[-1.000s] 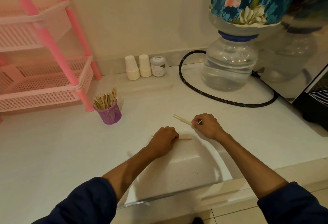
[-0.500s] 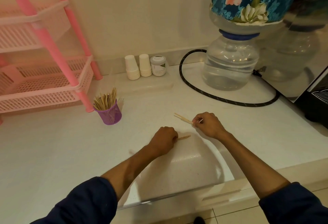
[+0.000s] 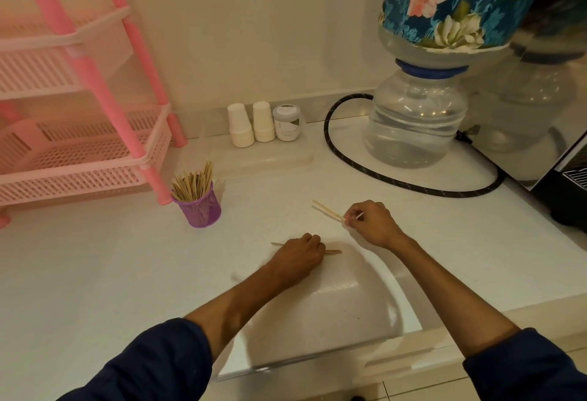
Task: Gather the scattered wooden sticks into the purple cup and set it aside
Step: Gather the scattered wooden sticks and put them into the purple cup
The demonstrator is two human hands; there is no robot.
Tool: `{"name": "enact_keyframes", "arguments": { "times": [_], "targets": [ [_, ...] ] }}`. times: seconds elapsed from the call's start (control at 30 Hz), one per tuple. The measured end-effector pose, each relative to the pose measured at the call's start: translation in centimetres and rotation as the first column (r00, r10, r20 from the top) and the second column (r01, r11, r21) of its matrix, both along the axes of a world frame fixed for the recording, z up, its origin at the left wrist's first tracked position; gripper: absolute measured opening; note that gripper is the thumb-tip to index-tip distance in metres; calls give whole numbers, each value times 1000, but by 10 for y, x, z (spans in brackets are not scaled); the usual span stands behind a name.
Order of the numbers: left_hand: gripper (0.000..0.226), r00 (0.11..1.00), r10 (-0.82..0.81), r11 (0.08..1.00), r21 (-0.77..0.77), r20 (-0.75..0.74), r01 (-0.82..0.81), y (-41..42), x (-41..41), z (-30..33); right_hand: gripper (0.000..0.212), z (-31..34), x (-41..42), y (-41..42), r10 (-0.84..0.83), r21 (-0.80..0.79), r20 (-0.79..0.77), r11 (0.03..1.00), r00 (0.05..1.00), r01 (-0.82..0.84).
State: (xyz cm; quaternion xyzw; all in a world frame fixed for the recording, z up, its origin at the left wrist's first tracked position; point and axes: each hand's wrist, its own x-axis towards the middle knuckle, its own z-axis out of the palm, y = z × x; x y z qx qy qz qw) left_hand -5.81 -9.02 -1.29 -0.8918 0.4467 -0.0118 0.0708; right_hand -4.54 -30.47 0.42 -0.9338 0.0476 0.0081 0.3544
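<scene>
Wooden sticks (image 3: 192, 183) stand bunched in the purple cup (image 3: 199, 207), a mesh cup upright on the white tabletop (image 3: 95, 267) beside the foot of a pink rack (image 3: 79, 134), well left of both hands. The left hand (image 3: 298, 257) rests knuckles-up on the tabletop, its grip curled closed over a few sticks (image 3: 333, 251) whose ends poke out on either side. The right hand (image 3: 371, 222) pinches a pair of sticks (image 3: 327, 210) at one end, their free ends angled up and to the left; whether they touch the tabletop is hard to tell. Behind, paper cups (image 3: 251, 126), a small jar (image 3: 286, 121), a black hose (image 3: 397, 180) and a water bottle (image 3: 416, 114) sit near the wall.
</scene>
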Motion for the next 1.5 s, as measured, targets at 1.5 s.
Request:
{"name": "enact_keyframes", "arguments": {
  "times": [1.5],
  "targets": [
    [20,736,122,-288,-734,-666,-616,194,126,112,15,80,132,276,-75,831,164,547,984,-97]
  ]
}}
